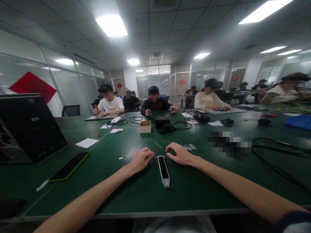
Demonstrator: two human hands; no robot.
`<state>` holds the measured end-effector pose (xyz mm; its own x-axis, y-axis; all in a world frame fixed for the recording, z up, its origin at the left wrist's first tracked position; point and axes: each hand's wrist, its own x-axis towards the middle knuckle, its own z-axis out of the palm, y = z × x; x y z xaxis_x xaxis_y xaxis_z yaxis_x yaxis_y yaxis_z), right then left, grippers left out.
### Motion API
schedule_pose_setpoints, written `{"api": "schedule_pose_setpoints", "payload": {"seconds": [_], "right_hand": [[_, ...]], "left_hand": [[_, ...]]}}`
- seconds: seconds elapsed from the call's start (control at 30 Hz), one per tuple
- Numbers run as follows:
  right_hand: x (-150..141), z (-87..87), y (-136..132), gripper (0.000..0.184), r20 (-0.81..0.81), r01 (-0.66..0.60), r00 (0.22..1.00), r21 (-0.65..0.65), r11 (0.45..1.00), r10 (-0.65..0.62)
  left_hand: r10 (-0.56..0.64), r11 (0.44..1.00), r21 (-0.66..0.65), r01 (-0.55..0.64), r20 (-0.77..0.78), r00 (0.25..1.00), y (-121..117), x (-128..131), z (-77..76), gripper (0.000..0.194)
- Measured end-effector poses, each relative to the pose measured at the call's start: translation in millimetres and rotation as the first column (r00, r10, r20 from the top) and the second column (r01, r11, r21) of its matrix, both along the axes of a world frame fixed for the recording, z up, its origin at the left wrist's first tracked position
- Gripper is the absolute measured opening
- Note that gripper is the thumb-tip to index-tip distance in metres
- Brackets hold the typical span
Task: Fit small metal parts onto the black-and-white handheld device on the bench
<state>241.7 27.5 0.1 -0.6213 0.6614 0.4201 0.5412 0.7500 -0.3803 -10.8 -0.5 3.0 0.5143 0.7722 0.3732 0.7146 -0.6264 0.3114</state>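
A narrow white device with a long black face [164, 169] lies on the green table in front of me, its length pointing away from me. My left hand [142, 159] is just left of its far end, fingers bent and pressed together. Opposite it, at the right of that far end, my right hand [179, 154] has its fingers curled in a pinch. Something thin and pale shows between the fingertips at the device's far end, too small to name. Behind my right hand are small grey metal-looking pieces [190, 147].
A green-edged phone [70, 165] and a folded white tissue [86, 143] lie left, beside a black computer tower [36, 129]. Ahead stand a small open box [145, 127] and a black device [162, 123]. Black cables [272, 161] loop at right. Several people sit working opposite.
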Motion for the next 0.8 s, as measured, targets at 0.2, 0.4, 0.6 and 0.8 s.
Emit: {"api": "schedule_pose_setpoints", "payload": {"seconds": [0.2, 0.4, 0.6, 0.8], "right_hand": [[0, -5.7, 3, 0.015, 0.082, -0.044, 0.996, -0.036, 0.998, 0.047], [-2, -5.0, 0, 0.017, 0.09, -0.072, 0.993, -0.065, 0.995, 0.078], [-3, -7.5, -1, 0.017, 0.071, -0.073, 0.994, -0.081, 0.994, 0.078], [-6, -8.0, -2, 0.016, 0.056, -0.052, 0.997, -0.124, 0.991, 0.06]], "left_hand": [[0.03, 0.977, -0.212, -0.014, 0.073, 0.997, 0, -1, 7.0, 0.022], [0.064, 0.924, -0.38, 0.031, 0.235, 0.97, 4, -4, 0.2, 0.023], [0.027, 0.911, -0.403, 0.082, 0.256, 0.966, 9, -7, -4.4, 0.023], [0.032, 0.858, -0.483, 0.175, 0.39, 0.92, 15, -8, -9.0, 0.023]]}}
